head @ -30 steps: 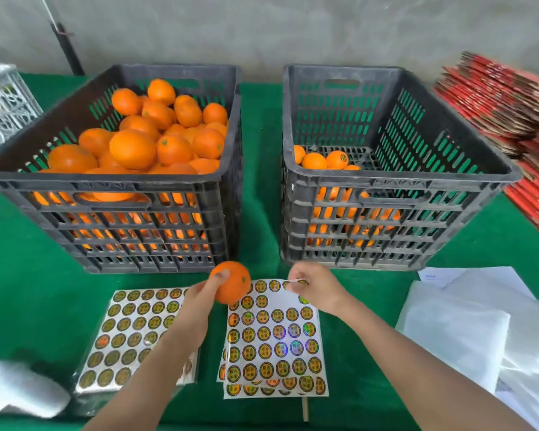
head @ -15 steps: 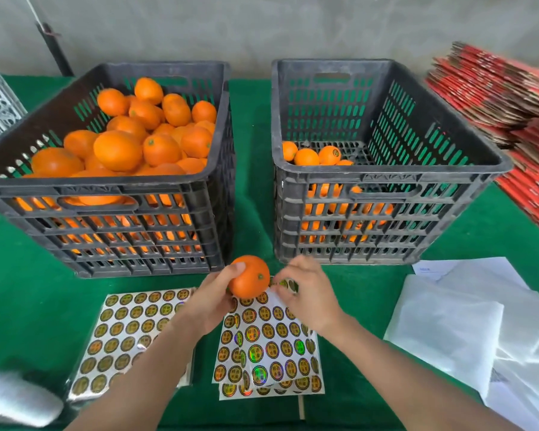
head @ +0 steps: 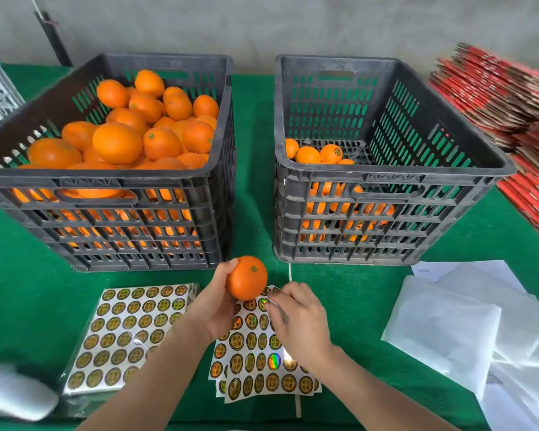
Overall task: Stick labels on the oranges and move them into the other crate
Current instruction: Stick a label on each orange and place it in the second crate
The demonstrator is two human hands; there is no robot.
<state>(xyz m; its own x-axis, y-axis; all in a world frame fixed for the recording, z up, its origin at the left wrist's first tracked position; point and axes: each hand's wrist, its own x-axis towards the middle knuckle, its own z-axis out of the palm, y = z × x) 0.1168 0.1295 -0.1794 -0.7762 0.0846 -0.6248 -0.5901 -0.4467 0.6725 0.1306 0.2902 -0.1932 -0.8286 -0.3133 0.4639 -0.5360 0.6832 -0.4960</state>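
Left hand (head: pixel 213 309): grips round orange fruit (head: pixel 247 278) — centre frame.
Right hand (head: pixel 299 318): curled on glossy gold-sticker sheet (head: pixel 262 368); grasp I can't tell.

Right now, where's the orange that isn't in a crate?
The orange is low in the middle of the head view, held by the left hand above the sticker sheet, before the gap between the left crate and right crate.

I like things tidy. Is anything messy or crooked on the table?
Only the loose sticker sheets: they lie fanned and crooked, unlike the neat wrapped stack beside them. Nothing has spilled.
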